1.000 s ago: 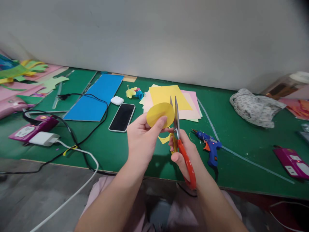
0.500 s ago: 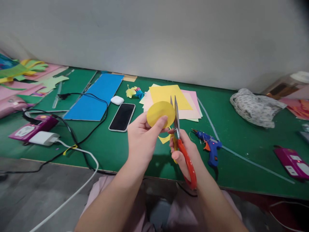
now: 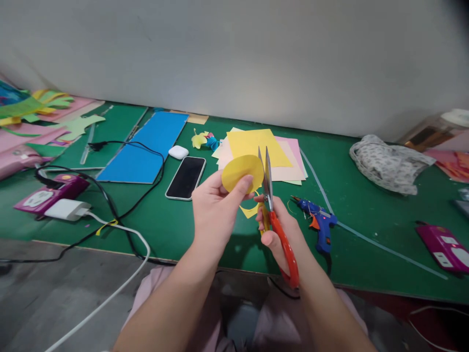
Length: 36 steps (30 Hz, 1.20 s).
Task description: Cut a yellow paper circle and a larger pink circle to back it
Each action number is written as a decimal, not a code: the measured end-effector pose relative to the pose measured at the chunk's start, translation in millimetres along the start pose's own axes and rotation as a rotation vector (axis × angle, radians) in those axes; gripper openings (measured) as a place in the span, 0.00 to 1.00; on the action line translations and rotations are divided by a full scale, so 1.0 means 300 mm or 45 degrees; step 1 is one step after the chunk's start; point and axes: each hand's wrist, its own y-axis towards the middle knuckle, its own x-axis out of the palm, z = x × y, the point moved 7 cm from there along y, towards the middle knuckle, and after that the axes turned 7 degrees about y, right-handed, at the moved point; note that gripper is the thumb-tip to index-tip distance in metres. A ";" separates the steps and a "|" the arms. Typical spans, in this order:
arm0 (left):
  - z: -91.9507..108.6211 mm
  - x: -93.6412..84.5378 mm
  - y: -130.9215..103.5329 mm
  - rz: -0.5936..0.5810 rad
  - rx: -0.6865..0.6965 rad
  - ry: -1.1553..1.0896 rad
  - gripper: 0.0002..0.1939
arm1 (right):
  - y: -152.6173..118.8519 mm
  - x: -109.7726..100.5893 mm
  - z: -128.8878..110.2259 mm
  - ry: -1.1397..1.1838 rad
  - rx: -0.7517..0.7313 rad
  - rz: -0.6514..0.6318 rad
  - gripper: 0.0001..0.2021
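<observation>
A round yellow paper disc [image 3: 240,172] is pinched between the thumb and fingers of my left hand [image 3: 216,208]. My right hand [image 3: 280,227] grips red-handled scissors [image 3: 285,239], whose blades point away from me and stand slightly apart just right of the disc. Below the disc, a yellow paper scrap [image 3: 250,211] with a curved cut edge shows between the hands. Behind them lies a stack of pastel sheets [image 3: 297,159] with a yellow sheet [image 3: 258,142] on top.
A phone [image 3: 185,178], white earbud case [image 3: 178,152] and blue board [image 3: 146,146] lie left. Right are a blue glue gun [image 3: 319,222], a clear glue stick [image 3: 388,249] and a patterned cloth [image 3: 386,164]. Cables [image 3: 146,244] cross the table's left front edge [image 3: 73,244].
My left hand and the yellow disc have shifted slightly left, widening the gap to the scissors. The scissor blades look a little farther apart.
</observation>
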 end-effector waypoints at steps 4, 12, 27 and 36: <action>-0.006 0.004 -0.001 -0.021 -0.015 -0.004 0.09 | 0.001 -0.002 0.001 0.099 0.050 0.028 0.41; -0.012 0.010 0.000 -0.053 -0.037 -0.059 0.10 | 0.001 -0.001 -0.003 0.127 0.086 0.005 0.39; -0.014 0.012 0.003 -0.073 -0.034 -0.106 0.10 | 0.000 -0.001 -0.013 0.122 0.093 -0.016 0.37; -0.011 0.007 0.010 -0.065 -0.014 -0.081 0.12 | -0.002 -0.003 -0.010 0.131 0.113 -0.012 0.37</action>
